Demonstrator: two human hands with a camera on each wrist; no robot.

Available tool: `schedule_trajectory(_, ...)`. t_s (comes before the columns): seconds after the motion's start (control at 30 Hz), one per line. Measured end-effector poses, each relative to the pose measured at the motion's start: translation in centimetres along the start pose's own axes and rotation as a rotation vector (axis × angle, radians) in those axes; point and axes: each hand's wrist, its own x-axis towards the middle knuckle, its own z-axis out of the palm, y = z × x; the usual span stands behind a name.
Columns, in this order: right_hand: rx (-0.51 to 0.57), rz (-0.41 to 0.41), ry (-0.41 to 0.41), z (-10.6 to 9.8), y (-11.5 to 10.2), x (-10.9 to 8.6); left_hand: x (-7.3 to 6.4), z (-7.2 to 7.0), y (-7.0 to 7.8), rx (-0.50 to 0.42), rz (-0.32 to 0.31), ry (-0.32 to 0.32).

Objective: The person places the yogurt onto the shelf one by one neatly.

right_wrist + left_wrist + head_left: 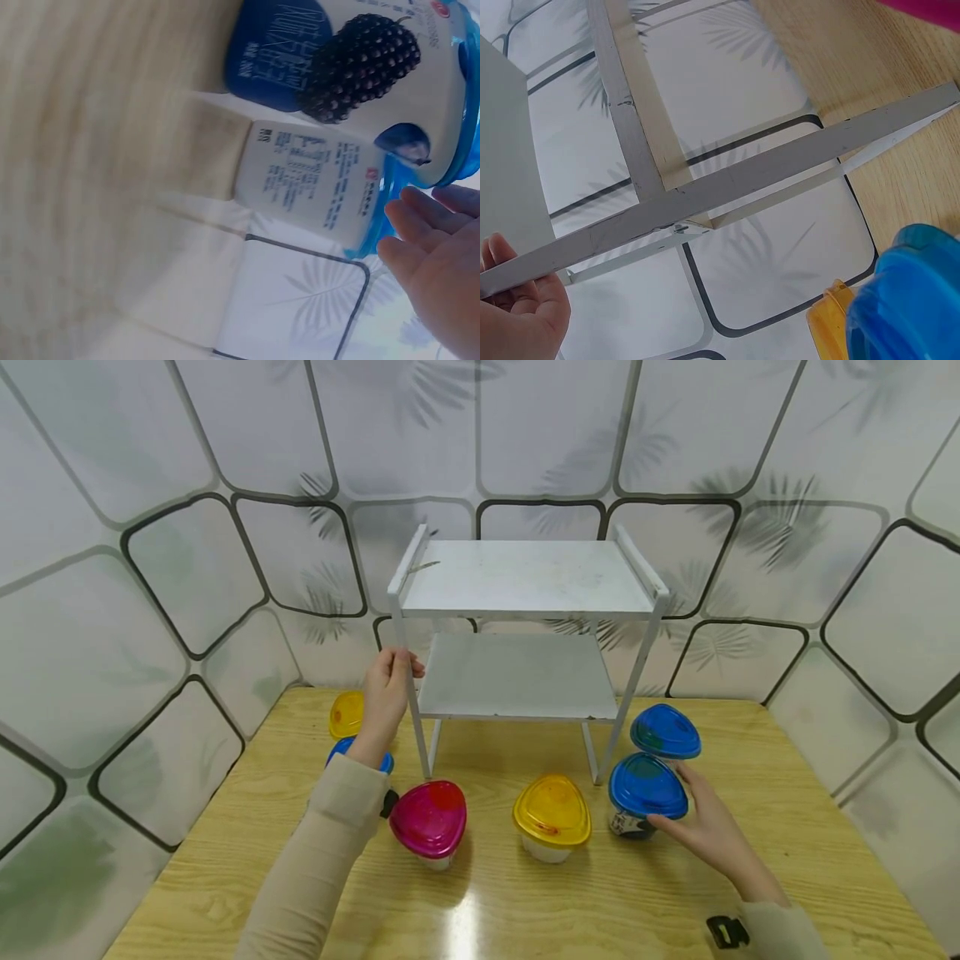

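Note:
My left hand [388, 689] grips the left front leg of a white two-tier shelf rack [517, 677]; in the left wrist view its fingers curl round the bar. To the right, my right hand [708, 827] is beside a blue-lidded tub [648, 785] with a blackberry picture, its fingers fairly straight, fingertips near the lid's edge and thumb at the lid's front. Whether they press on the lid is hard to tell. Just behind stands another blue-lidded tub [311, 180]. A yellow-lidded tub [552, 818] and a magenta-lidded tub [429, 821] stand in front of the rack.
Left of the rack, partly behind my left arm, are a yellow-lidded tub [347, 714] and a blue-lidded tub [907, 300]. Everything stands on a wooden table [540, 910], with patterned walls [420, 435] close behind and at both sides.

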Motion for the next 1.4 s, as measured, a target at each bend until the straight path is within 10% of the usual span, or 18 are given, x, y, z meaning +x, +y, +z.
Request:
schedule_trajectory(0.73, 0.275, 0.044, -0.085, 1.4, 3.1, -0.5, 0.5, 0.0, -1.5, 0.015, 0.026, 0.017)
schedule_trajectory(1.4, 0.309, 0.014, -0.150, 2.9, 4.7, 1.4, 0.6, 0.0, -1.5, 0.038, 0.020, 0.022)
